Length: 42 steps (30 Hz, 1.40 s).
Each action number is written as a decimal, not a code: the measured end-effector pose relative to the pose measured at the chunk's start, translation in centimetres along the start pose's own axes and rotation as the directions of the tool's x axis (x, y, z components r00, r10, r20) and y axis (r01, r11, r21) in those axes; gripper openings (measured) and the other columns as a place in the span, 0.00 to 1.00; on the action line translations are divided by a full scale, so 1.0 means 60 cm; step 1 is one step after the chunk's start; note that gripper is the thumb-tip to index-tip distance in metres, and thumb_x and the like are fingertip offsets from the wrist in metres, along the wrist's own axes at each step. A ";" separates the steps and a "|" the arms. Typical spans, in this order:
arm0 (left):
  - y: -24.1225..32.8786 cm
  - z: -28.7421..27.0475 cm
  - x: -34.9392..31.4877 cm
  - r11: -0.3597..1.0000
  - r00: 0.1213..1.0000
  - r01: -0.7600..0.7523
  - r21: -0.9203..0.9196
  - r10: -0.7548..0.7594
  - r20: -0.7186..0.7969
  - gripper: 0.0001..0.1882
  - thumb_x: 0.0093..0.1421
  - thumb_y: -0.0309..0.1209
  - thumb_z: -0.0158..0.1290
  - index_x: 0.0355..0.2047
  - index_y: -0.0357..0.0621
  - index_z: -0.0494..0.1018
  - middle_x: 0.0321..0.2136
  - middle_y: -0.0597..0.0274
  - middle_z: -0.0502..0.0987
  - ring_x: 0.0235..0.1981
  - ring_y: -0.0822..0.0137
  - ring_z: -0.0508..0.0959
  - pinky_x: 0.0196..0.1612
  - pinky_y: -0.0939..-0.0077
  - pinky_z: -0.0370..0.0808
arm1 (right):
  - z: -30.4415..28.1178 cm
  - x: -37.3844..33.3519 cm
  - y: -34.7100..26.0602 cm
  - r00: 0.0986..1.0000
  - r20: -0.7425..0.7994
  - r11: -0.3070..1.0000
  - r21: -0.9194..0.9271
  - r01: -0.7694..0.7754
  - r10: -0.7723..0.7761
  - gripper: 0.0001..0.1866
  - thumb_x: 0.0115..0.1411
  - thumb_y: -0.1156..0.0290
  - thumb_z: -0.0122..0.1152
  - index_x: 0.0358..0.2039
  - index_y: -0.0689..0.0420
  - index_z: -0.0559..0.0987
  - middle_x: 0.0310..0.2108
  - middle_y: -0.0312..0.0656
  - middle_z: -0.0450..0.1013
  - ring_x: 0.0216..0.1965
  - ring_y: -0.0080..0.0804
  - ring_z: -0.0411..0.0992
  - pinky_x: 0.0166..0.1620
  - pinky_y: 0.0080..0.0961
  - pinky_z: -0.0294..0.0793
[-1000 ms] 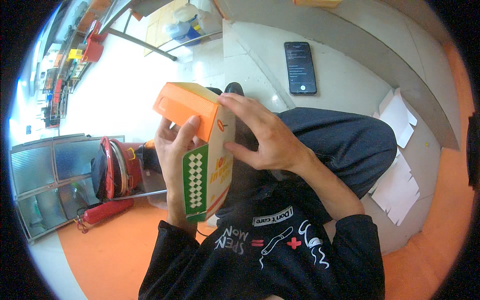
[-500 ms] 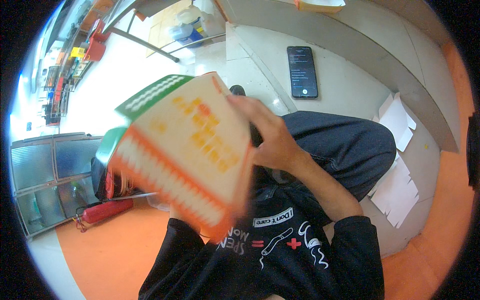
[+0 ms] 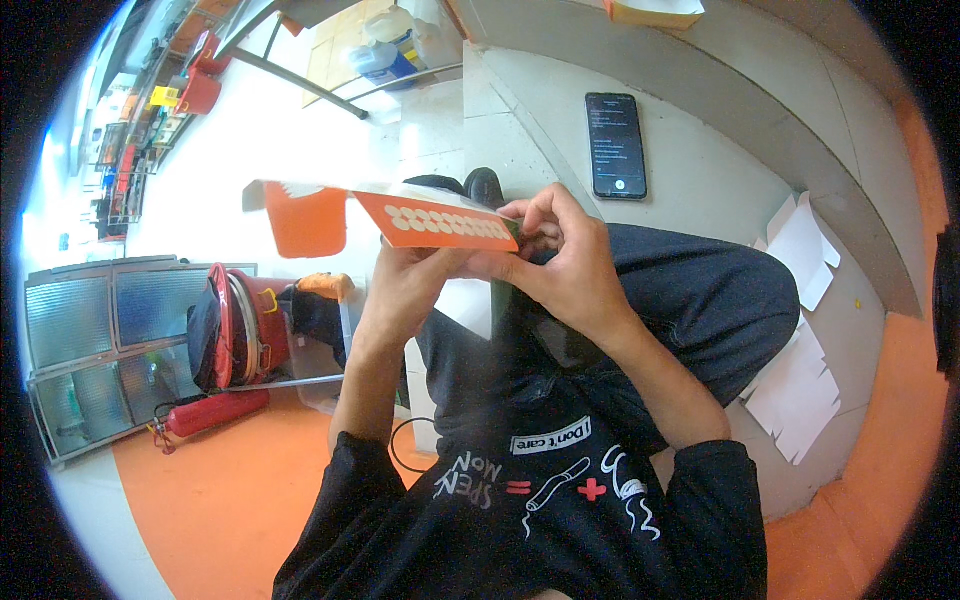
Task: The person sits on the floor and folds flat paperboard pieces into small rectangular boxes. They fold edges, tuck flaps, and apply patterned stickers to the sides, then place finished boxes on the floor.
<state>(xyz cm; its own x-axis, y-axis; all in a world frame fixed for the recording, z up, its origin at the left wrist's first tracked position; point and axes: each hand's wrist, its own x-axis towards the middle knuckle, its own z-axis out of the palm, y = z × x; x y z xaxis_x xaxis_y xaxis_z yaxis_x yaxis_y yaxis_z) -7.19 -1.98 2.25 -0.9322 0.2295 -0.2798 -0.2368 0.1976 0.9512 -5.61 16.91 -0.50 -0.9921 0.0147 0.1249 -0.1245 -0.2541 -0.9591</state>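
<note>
A cardboard box (image 3: 440, 228), part folded, is held up over my lap, turned nearly edge-on. An orange side with cream circles faces me. At its left end an orange flap (image 3: 308, 225) hangs loose. My left hand (image 3: 405, 285) grips the box's near lower edge, its fingers partly hidden beneath the card. With curled fingers, my right hand (image 3: 575, 265) holds the right end, the thumb along the lower edge and the fingertips at the corner. A white card panel (image 3: 468, 305) slopes down below the hands.
A dark phone (image 3: 617, 145) lies on the pale floor ahead. White flat card blanks (image 3: 795, 390) rest right of my knee. On the left are a red fire extinguisher (image 3: 215, 415), a red round container (image 3: 255, 335) and a glass-panelled cabinet (image 3: 75, 370). Plastic jugs (image 3: 382, 62) stand at the back.
The box has tilted from showing its broad printed face to nearly edge-on. My left hand, mostly hidden before, now shows at its near edge. My right hand has shifted right.
</note>
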 end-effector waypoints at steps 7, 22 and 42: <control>0.000 -0.018 -0.005 0.852 0.969 -0.186 0.490 0.242 -0.054 0.14 0.57 0.28 0.58 0.44 0.40 0.75 0.42 0.55 0.79 0.47 0.64 0.77 0.48 0.65 0.74 | -0.011 -0.004 -0.014 0.991 0.135 0.951 -0.303 0.057 -0.016 0.18 0.47 0.71 0.75 0.33 0.65 0.75 0.46 0.52 0.75 0.40 0.28 0.76 0.42 0.23 0.79; -0.023 0.021 0.019 0.833 0.899 -0.274 0.482 0.399 -0.179 0.08 0.58 0.24 0.57 0.39 0.35 0.77 0.34 0.59 0.81 0.35 0.70 0.80 0.37 0.76 0.76 | 0.000 0.004 0.011 0.985 -0.120 0.969 -0.228 0.095 -0.125 0.08 0.55 0.74 0.61 0.31 0.67 0.77 0.42 0.55 0.75 0.43 0.49 0.75 0.46 0.34 0.74; -0.040 0.058 0.021 1.000 0.958 0.018 -0.017 -0.022 -0.284 0.10 0.59 0.26 0.58 0.39 0.35 0.75 0.33 0.63 0.77 0.34 0.75 0.75 0.36 0.79 0.73 | -0.007 0.006 0.019 0.979 -0.170 0.952 -0.301 0.055 -0.110 0.07 0.50 0.73 0.64 0.25 0.65 0.77 0.43 0.56 0.74 0.42 0.50 0.75 0.44 0.35 0.73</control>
<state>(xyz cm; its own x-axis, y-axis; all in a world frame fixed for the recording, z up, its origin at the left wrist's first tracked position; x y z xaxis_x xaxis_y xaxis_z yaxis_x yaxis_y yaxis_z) -6.85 1.14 -0.82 -0.9662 -0.0553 -0.2519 -0.2578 0.1853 0.9483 -6.13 17.04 -1.68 -0.9608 0.2064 0.1851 -0.1785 0.0502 -0.9827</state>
